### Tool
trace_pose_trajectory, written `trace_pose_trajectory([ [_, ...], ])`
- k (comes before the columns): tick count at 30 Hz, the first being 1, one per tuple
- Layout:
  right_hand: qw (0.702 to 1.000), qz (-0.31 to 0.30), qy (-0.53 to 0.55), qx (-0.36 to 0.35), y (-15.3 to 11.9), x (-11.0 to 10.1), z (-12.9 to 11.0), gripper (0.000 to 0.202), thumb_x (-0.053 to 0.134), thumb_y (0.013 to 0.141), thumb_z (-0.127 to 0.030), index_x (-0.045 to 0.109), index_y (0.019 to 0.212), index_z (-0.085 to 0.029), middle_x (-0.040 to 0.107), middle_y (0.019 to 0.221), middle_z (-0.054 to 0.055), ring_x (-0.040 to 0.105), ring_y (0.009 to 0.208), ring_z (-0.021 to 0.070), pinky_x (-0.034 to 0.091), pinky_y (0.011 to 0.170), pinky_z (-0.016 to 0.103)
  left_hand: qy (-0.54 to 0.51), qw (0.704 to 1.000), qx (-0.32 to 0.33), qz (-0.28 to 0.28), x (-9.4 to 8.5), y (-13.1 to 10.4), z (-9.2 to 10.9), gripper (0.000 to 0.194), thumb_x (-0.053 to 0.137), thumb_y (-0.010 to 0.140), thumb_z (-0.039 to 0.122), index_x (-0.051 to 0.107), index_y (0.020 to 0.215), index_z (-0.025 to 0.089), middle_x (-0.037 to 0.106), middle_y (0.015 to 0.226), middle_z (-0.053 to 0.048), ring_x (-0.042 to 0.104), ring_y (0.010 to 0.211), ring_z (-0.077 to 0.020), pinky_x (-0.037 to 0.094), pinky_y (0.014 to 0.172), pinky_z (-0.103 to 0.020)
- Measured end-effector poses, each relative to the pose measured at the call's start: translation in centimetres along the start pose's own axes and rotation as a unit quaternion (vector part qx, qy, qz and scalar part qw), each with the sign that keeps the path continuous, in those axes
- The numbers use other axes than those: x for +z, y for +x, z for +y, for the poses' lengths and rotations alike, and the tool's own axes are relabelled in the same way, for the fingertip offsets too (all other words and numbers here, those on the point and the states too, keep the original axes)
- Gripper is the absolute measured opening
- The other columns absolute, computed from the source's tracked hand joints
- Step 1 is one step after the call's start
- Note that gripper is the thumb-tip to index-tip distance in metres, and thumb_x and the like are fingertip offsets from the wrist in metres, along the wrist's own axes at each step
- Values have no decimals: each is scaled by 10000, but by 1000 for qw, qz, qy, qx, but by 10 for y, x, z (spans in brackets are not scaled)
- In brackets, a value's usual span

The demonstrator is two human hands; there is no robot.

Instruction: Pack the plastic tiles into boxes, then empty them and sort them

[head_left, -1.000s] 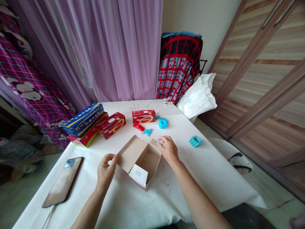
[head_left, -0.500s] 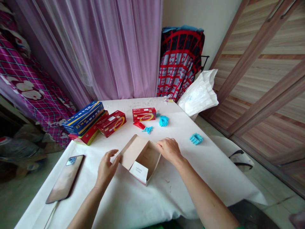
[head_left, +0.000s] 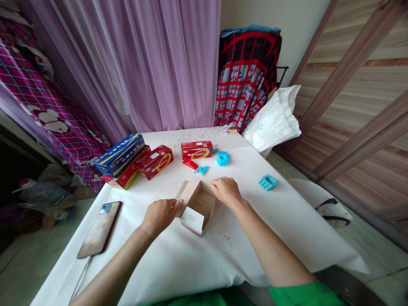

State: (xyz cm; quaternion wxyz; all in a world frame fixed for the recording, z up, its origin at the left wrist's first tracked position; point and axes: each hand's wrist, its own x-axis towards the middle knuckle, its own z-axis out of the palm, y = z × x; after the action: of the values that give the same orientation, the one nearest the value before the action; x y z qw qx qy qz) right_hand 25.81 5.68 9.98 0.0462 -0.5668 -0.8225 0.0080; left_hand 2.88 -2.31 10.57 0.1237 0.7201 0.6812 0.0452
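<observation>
A small cardboard box stands on the table in front of me with its top open. Its inside is plain brown-grey, and a white end flap with small print faces me. My left hand is closed on the box's lid at the left, thumb along the edge. At the far right corner, my right hand pinches the rim. Behind the box lie a red piece and a flat cluster of blue toy pieces.
Red boxes and a blue box are piled at the left; another red box stands behind. Blue block rings sit to the right. A phone with a cable lies at left. A white bag leans at the far edge.
My left hand has moved right and up with the lid, which now stands more upright beside the box. My right hand stays at the far corner. The view has shifted slightly.
</observation>
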Motion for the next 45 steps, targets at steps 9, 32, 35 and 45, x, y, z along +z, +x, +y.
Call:
trace_pose_trajectory([
  [9,1000,9,9,-1,1,1,0,324,444,944,-256,756,867,-218,754,935,98,667,919,218,411,784,302,-37,970,15,-238,-28,44,21,548,485,738,682,608,463,225,687,552,-61,626,487,-200,473,636,-315],
  [32,999,13,30,14,10,6,-2,333,430,925,-241,759,890,-201,756,959,111,669,936,214,424,788,286,-28,991,129,11,25,-23,2,654,676,771,403,446,1375,305,621,1274,-95,681,1009,-253,550,843,-352],
  [35,999,18,43,25,13,8,-5,316,450,918,-261,758,858,-224,760,927,88,675,890,201,418,750,270,-68,978,173,96,46,-25,-5,567,614,841,396,442,1371,291,610,1275,-92,683,1010,-214,569,854,-319],
  [45,971,64,197,120,45,45,-15,396,381,969,-431,732,898,-261,763,910,40,684,818,167,420,667,223,-130,943,164,259,68,-20,-35,183,493,923,339,599,1044,252,664,1131,-89,706,920,-171,598,762,-269],
])
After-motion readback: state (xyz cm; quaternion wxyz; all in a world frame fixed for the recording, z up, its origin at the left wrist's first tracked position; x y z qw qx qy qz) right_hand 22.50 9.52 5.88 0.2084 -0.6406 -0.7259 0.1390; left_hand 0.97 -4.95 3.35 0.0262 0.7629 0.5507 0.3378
